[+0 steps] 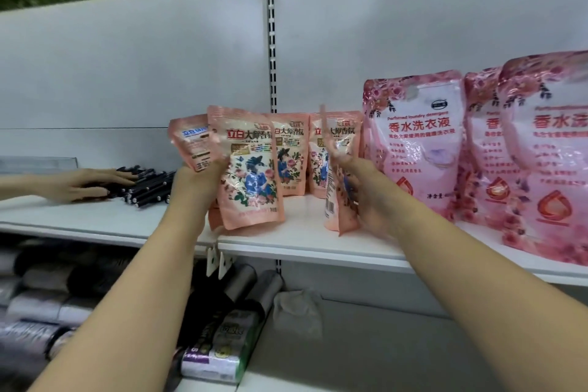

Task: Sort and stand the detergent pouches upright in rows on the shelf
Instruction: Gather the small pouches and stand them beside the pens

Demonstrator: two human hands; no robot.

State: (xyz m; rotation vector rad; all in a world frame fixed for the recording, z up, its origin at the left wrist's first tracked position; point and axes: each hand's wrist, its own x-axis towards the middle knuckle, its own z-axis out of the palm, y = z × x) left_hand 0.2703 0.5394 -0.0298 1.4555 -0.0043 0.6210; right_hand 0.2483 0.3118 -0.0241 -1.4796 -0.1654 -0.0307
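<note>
Both hands [203,181] [366,197] on pouches [251,169] at shelf edge [302,251]

Right hand [366,191] motion-blurred; finger positions on the edge-on pouch [339,181] not resolvable. Left hand's [199,183] fingers hidden behind the front floral pouch [251,169]. Rightmost large pink pouch [550,153] cut by frame edge. Third hand [86,184] cropped at left edge. Lower-shelf rolls [219,356] blurred, labels unreadable.

Both hands [197,181] [366,191] raised, gripping, arms outstretched
</note>
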